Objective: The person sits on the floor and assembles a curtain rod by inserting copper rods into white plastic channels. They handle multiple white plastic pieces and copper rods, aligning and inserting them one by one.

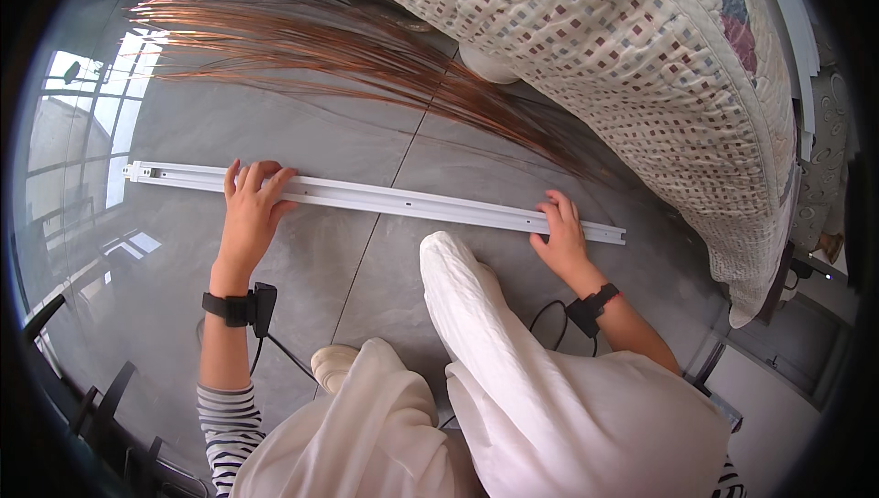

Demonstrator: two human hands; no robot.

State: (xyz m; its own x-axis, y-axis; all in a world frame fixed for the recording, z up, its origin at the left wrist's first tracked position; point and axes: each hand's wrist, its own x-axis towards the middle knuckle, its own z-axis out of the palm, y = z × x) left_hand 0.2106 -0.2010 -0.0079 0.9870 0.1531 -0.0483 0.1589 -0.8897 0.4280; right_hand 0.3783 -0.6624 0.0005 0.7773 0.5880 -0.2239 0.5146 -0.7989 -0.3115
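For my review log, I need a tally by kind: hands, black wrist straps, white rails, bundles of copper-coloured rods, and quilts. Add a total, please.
Hands: 2 (left hand, right hand)
Black wrist straps: 2 (left strap, right strap)
White channel rail: 1
Bundle of thin copper-coloured rods: 1
Patterned quilt: 1
Total: 7

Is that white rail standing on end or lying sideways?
Sideways: the white rail stretches across the view, left hand and right hand on it.
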